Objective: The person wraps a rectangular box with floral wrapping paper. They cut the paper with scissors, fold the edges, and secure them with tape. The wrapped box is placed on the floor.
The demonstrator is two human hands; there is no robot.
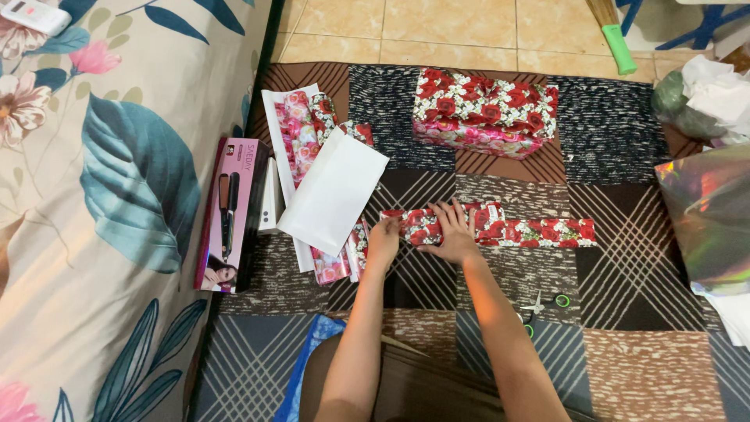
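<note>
Nearest, scissors [543,305] lie on the patchwork mat [625,266], just right of the right arm; an elbow sweep could knock them. Both hands press a long rose-paper parcel [500,227] at mid-mat: the left hand [383,238] curls over its left end, the right hand [451,230] lies spread flat on top. If either lifts, the fold may spring open. Left lie paper rolls [312,141], a white sheet [336,191] and a pink box [230,211] against a floral bed [94,195]. Farther, a wrapped box [484,113], then tiled floor [437,27].
</note>
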